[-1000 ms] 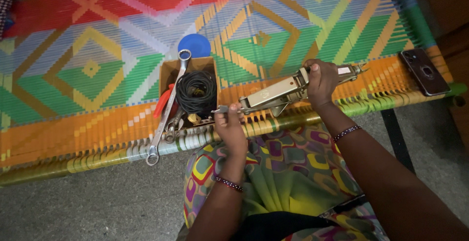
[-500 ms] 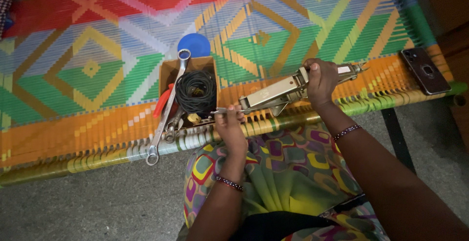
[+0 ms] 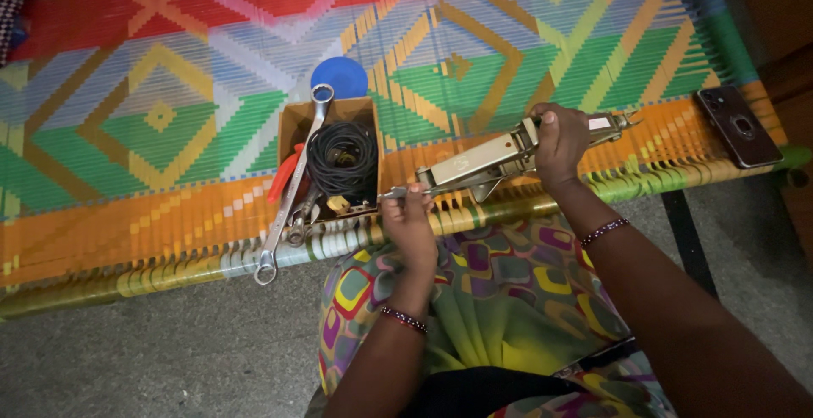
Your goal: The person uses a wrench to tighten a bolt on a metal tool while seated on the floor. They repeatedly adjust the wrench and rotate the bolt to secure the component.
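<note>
Head view: both hands grip a metal scissor jack [image 3: 495, 160] over the woven cot's [image 3: 169, 113] edge, left hand [image 3: 408, 223] closed at its near end, right hand [image 3: 559, 140] around its far end. Beside it, an open cardboard box [image 3: 332, 160] holds black cable, a long wrench [image 3: 292, 185] across it.

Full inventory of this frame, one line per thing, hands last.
woven cot: 1, multicoloured geometric weave, fills the upper frame
cardboard box: 1, brown, open, on the cot near its front edge
cable coil: 1, black, inside the box
ring spanner: 1, silver, long, slanting out over the box's front
red-handled tool: 1, at the box's left side, type unclear
round lid: 1, blue, behind the box
phone: 1, dark, flat on the cot's right end
metal tool: 1, silver, long, held over the cot's front edge
floor: grey, below
left hand: grips the tool's near end
right hand: grips the tool's far end
</note>
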